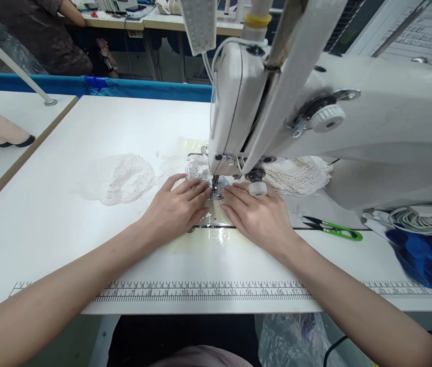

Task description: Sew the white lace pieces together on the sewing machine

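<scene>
Your white worktop fills most of the view, and the white sewing machine stands over its right half, its head above the middle. Beyond the far edge, at upper left, is a person in dark clothing, and a blue fabric band runs along that edge. A printed ruler follows the near edge, with both your forearms crossing above it. White lace lies to either side of the machine's head: one ruffled stretch spreads out left of your hands, another lies just behind your right hand, beneath the machine's arm. You cannot tell whether they join, as the machine hides the middle. Your left hand lies palm down, fingertips at the lace; your right hand mirrors it on the other side. Each grip is released, fingers outstretched and flat. At far right lies a crumpled blue cloth, a coiled cord just behind it. Green-handled snips lie between that cloth and your right hand, blades pointing left. Smallest is the presser foot, between your two sets of fingertips.
</scene>
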The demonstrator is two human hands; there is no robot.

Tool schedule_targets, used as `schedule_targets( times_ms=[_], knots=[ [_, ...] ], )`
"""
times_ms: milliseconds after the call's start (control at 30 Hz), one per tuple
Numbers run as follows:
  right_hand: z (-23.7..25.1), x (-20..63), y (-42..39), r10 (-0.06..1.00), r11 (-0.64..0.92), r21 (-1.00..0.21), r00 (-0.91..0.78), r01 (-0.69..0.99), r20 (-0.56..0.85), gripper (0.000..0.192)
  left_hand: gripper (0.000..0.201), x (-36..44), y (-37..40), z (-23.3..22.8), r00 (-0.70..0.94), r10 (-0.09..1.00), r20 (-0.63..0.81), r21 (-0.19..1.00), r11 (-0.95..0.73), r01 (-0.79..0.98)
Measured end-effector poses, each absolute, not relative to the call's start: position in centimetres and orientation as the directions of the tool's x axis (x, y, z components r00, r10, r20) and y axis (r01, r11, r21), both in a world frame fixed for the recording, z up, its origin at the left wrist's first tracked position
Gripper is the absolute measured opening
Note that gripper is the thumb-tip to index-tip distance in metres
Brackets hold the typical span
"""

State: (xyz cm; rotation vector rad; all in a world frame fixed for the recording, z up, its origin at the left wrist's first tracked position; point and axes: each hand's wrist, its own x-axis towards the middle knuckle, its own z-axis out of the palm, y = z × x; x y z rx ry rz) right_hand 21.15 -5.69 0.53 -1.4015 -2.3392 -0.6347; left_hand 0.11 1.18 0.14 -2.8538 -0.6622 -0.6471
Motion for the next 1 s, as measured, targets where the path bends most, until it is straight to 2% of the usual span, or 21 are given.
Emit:
schedule_targets(
  times_ms=[233,400,500,600,700,833,933,1000],
  knots=[
    [1.0,21.5,-5.7,0.723,0.399,0.219,-0.452,0.890,0.522,0.029,0.035,-0.1,1.3,-0.1,0.790,0.417,0.450,-0.009,-0.882,0.471],
    [1.3,21.7,-5.8,0.703,0.430,0.199,-0.465,0.881,0.538,0.021,0.024,-0.4,1.6,-0.1,0.721,0.515,0.464,0.010,-0.817,0.577],
    [1.3,21.4,-6.0,0.694,0.505,0.086,-0.464,0.859,0.550,0.020,0.020,-0.4,1.7,0.4,0.715,0.585,0.384,0.009,-0.776,0.631],
    [1.2,20.8,-6.0,0.706,0.615,-0.124,-0.474,0.778,0.526,0.031,0.021,-0.7,1.8,1.4,0.693,0.646,0.320,0.095,-0.749,0.655],
    [1.1,20.0,-5.9,0.708,0.667,-0.232,-0.505,0.708,0.494,0.043,0.014,-1.6,1.6,2.3,0.756,0.606,0.248,0.170,-0.795,0.582],
    [1.0,19.8,-5.9,0.681,0.685,-0.180,-0.533,0.706,0.502,0.043,0.010,-2.3,1.0,2.3,0.848,0.498,0.180,0.033,-0.865,0.501],
    [0.9,20.1,-6.0,0.667,0.690,-0.145,-0.544,0.710,0.510,0.038,0.023,-2.1,0.8,2.1,0.867,0.475,0.153,-0.055,-0.871,0.487],
    [0.9,20.2,-6.0,0.673,0.680,-0.144,-0.533,0.719,0.513,0.034,0.021,-1.9,0.8,2.1,0.863,0.479,0.160,-0.059,-0.868,0.493]
  ],
)
